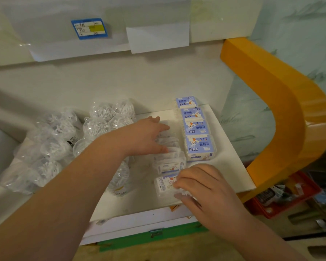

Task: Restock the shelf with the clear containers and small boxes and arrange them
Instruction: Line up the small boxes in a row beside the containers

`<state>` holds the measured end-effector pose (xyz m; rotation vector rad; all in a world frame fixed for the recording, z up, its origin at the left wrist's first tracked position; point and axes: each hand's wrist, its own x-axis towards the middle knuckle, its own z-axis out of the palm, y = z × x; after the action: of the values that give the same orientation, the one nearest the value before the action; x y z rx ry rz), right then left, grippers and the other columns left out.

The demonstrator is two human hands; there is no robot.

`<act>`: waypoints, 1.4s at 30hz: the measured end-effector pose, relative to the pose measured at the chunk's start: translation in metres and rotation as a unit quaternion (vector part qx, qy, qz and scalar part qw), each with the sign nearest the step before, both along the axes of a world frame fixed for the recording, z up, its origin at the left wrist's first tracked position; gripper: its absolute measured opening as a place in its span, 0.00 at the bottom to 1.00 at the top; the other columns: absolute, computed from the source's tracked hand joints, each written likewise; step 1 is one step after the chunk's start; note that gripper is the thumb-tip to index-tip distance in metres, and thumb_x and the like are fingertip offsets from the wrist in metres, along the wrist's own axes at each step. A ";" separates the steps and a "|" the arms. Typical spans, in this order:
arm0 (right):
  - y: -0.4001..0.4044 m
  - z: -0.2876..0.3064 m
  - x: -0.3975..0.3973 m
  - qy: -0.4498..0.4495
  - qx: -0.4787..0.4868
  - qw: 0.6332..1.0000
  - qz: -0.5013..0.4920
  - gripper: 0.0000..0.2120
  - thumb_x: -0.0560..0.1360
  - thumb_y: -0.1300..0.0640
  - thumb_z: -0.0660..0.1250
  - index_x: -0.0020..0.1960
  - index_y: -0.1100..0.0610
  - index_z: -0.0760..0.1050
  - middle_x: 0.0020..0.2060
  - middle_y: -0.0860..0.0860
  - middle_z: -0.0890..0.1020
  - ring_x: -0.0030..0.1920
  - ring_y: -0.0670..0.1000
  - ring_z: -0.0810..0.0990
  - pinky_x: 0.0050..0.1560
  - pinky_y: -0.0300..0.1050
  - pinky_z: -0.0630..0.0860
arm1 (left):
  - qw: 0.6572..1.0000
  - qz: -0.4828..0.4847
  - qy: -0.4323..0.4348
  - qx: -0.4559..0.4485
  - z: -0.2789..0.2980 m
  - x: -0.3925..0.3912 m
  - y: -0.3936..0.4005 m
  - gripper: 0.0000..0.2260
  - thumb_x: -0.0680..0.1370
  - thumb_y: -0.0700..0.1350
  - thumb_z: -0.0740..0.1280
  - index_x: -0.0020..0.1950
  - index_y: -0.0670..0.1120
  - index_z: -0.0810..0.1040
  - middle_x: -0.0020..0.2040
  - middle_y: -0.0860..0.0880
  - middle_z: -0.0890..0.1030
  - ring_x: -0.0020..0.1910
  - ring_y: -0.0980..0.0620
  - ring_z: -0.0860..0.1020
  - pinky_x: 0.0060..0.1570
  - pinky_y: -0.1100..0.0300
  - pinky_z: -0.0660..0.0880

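Note:
On the white shelf (231,166) a column of small blue-labelled boxes (195,127) runs front to back at the right. Beside it, to the left, lies a second column of small clear boxes (168,162). My left hand (145,136) reaches across and rests on the far boxes of that column, fingers spread over them. My right hand (196,183) grips the nearest small box (165,183) at the front of the column. Round clear containers (105,117) of white swabs crowd the shelf's left and middle.
The shelf above carries a blue price tag (89,28) and white paper slips. An orange curved shelf end (290,113) borders the right side. Below it sits a red crate (288,194) of goods. A green strip (154,236) edges the shelf front.

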<state>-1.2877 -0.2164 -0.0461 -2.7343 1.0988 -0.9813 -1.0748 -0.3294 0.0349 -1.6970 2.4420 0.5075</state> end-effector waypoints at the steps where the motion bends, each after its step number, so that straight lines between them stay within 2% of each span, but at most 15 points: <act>1: 0.000 0.002 -0.001 -0.012 -0.017 1.000 0.007 0.08 0.77 0.53 0.71 0.56 0.51 0.78 0.54 0.45 0.79 0.56 0.49 0.76 0.58 0.46 0.73 | 1.000 0.003 0.015 -0.013 0.002 0.000 0.003 0.34 0.75 0.60 0.69 0.78 0.55 0.60 0.80 0.47 0.53 0.79 0.50 0.52 0.73 0.57 0.53; 4: -0.005 0.007 -0.001 -0.050 -0.061 0.997 0.007 0.06 0.77 0.55 0.71 0.53 0.52 0.78 0.51 0.48 0.79 0.52 0.52 0.76 0.53 0.47 0.74 | 0.991 0.022 0.114 -0.065 0.008 -0.001 0.014 0.27 0.76 0.57 0.68 0.74 0.55 0.68 0.77 0.52 0.64 0.74 0.56 0.62 0.69 0.63 0.59; 8: -0.018 0.012 0.000 -0.091 -0.089 0.992 -0.025 0.09 0.74 0.57 0.75 0.52 0.50 0.78 0.51 0.49 0.74 0.53 0.52 0.71 0.57 0.41 0.72 | 0.951 0.075 0.290 -0.079 0.013 -0.008 0.041 0.12 0.77 0.51 0.69 0.61 0.54 0.80 0.55 0.59 0.81 0.52 0.65 0.77 0.56 0.65 0.73; 11: -0.026 0.017 0.000 -0.135 -0.123 0.982 -0.043 0.14 0.72 0.60 0.76 0.53 0.49 0.76 0.53 0.50 0.72 0.54 0.53 0.71 0.60 0.37 0.67 | 0.908 0.140 0.395 0.019 0.017 -0.011 0.060 0.08 0.78 0.49 0.69 0.55 0.52 0.84 0.46 0.54 0.85 0.45 0.58 0.81 0.51 0.61 0.77; 15: -0.037 0.020 0.003 -0.125 -0.144 0.981 -0.038 0.16 0.72 0.58 0.76 0.55 0.49 0.73 0.57 0.51 0.70 0.56 0.54 0.70 0.62 0.35 0.65 | 0.837 0.183 0.488 0.169 0.015 -0.007 0.073 0.13 0.73 0.51 0.70 0.55 0.49 0.84 0.44 0.48 0.85 0.42 0.52 0.80 0.43 0.54 0.77; 17: -0.038 0.019 0.005 -0.126 -0.067 0.989 -0.042 0.25 0.68 0.50 0.78 0.61 0.49 0.70 0.62 0.51 0.67 0.60 0.53 0.70 0.63 0.34 0.66 | 0.809 0.205 0.525 0.166 0.012 -0.005 0.075 0.12 0.75 0.45 0.70 0.57 0.47 0.83 0.47 0.46 0.85 0.43 0.51 0.80 0.44 0.55 0.77; 19: -0.033 0.019 0.009 -0.210 0.121 0.970 -0.019 0.38 0.65 0.43 0.78 0.68 0.48 0.64 0.65 0.48 0.65 0.63 0.48 0.71 0.62 0.35 0.71 | 0.767 0.239 0.574 0.161 0.011 -0.005 0.079 0.11 0.77 0.39 0.68 0.59 0.43 0.81 0.49 0.45 0.85 0.44 0.51 0.81 0.43 0.58 0.79; 21: -0.024 0.025 0.018 -0.336 0.311 0.889 0.002 0.39 0.68 0.45 0.77 0.71 0.46 0.59 0.63 0.47 0.71 0.59 0.47 0.77 0.57 0.41 0.77 | 0.723 0.259 0.619 0.165 0.011 -0.006 0.084 0.11 0.77 0.36 0.68 0.59 0.39 0.78 0.51 0.42 0.84 0.46 0.49 0.83 0.43 0.59 0.80; 23: -0.019 0.029 0.027 -0.426 0.423 0.800 0.008 0.33 0.73 0.55 0.74 0.72 0.48 0.60 0.59 0.48 0.78 0.56 0.47 0.81 0.53 0.42 0.79 | 0.709 0.268 0.630 0.169 0.009 -0.010 0.089 0.13 0.76 0.33 0.68 0.60 0.37 0.75 0.54 0.40 0.84 0.50 0.45 0.84 0.45 0.57 0.81; 24: -0.018 0.030 0.029 -0.446 0.442 0.778 0.006 0.28 0.75 0.58 0.72 0.71 0.49 0.63 0.57 0.48 0.80 0.56 0.47 0.82 0.52 0.42 0.79 | 0.718 0.268 0.620 0.165 0.009 -0.013 0.092 0.14 0.75 0.33 0.69 0.61 0.37 0.75 0.54 0.41 0.84 0.51 0.45 0.84 0.46 0.56 0.81; 26: -0.019 0.034 0.027 -0.431 0.443 0.786 0.002 0.22 0.77 0.59 0.69 0.67 0.46 0.69 0.56 0.45 0.82 0.57 0.45 0.81 0.54 0.43 0.79 | 0.750 0.268 0.590 0.137 0.008 -0.016 0.096 0.15 0.75 0.35 0.71 0.61 0.40 0.75 0.53 0.44 0.84 0.52 0.48 0.84 0.48 0.56 0.81; 29: -0.024 0.037 0.007 -0.301 0.375 0.877 -0.014 0.20 0.78 0.57 0.68 0.63 0.37 0.72 0.57 0.38 0.79 0.58 0.38 0.78 0.56 0.34 0.75 | 0.814 0.273 0.512 0.026 0.006 -0.012 0.098 0.20 0.73 0.41 0.75 0.63 0.49 0.75 0.53 0.49 0.83 0.51 0.53 0.82 0.55 0.57 0.79; 32: -0.032 0.035 -0.015 -0.092 0.268 0.959 -0.025 0.19 0.78 0.55 0.67 0.66 0.38 0.71 0.57 0.35 0.75 0.56 0.37 0.74 0.56 0.28 0.69 | 0.890 0.230 0.388 -0.064 0.000 -0.009 0.102 0.23 0.72 0.45 0.76 0.64 0.56 0.74 0.52 0.56 0.79 0.49 0.63 0.79 0.51 0.66 0.77; 37: -0.033 0.013 -0.020 0.006 0.246 0.969 -0.032 0.19 0.79 0.54 0.66 0.68 0.46 0.72 0.59 0.40 0.74 0.58 0.41 0.71 0.60 0.35 0.69 | 0.979 0.099 0.165 -0.061 -0.015 -0.022 0.114 0.21 0.73 0.50 0.74 0.64 0.56 0.75 0.54 0.58 0.76 0.51 0.61 0.76 0.53 0.64 0.75; 42: -0.031 -0.004 -0.012 -0.032 0.260 0.964 -0.049 0.19 0.78 0.54 0.67 0.68 0.47 0.72 0.60 0.42 0.70 0.58 0.42 0.72 0.60 0.39 0.73 | 0.986 0.083 0.086 -0.114 -0.028 -0.028 0.111 0.17 0.73 0.55 0.72 0.61 0.56 0.76 0.54 0.57 0.75 0.54 0.57 0.73 0.54 0.59 0.73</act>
<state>-1.2998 -0.2476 -0.0498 -2.2327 1.2742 -0.6607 -1.1029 -0.2181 0.0071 -2.0407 2.5768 0.4233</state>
